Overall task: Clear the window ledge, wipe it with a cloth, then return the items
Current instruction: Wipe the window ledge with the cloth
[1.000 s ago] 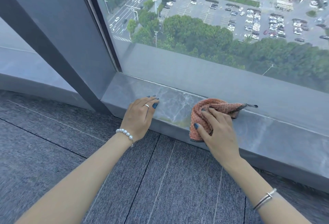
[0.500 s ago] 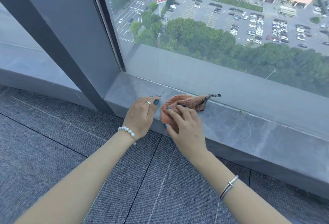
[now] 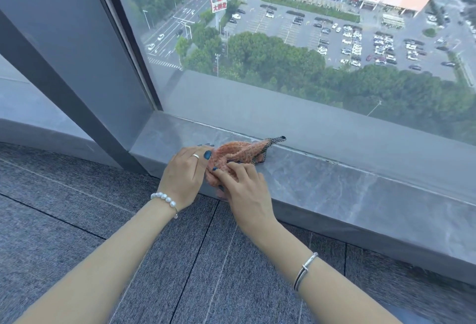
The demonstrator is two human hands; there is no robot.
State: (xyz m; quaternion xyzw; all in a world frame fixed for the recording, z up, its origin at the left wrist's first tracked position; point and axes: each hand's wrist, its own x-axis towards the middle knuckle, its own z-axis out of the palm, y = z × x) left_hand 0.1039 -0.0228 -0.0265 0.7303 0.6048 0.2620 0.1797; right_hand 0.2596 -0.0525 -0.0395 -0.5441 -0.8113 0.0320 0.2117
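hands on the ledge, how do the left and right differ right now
The left hand rests on the ledge with nothing in it; the right hand presses the orange cloth, fingers curled over it. The left wears a pearl bracelet and a ring; the right wears a thin silver bangle. Both have dark blue nails and sit side by side near the ledge's corner.
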